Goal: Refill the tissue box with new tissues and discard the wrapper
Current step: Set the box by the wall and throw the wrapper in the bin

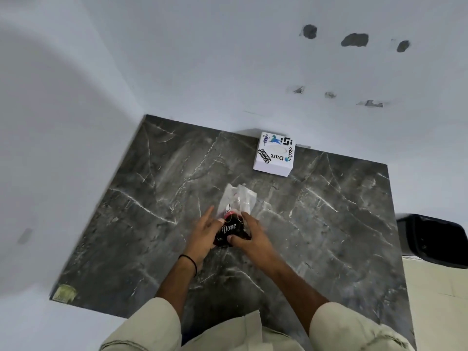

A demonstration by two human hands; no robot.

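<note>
A white tissue box (274,154) covered in stickers stands at the far edge of the dark marble counter (329,224), against the wall. In the counter's middle lies a clear plastic wrapper (236,198) whose near end is dark and printed "Dove" (229,230). My left hand (202,235) rests on the wrapper's left side, thumb on the dark part and fingers spread. My right hand (253,236) grips the dark end from the right with thumb and fingers. The wrapper looks flat and crumpled; I cannot tell what is inside.
A black bin (433,240) stands on the floor to the right of the counter. White walls close the counter at the back and left. A pale sticker (64,292) marks the counter's near left corner.
</note>
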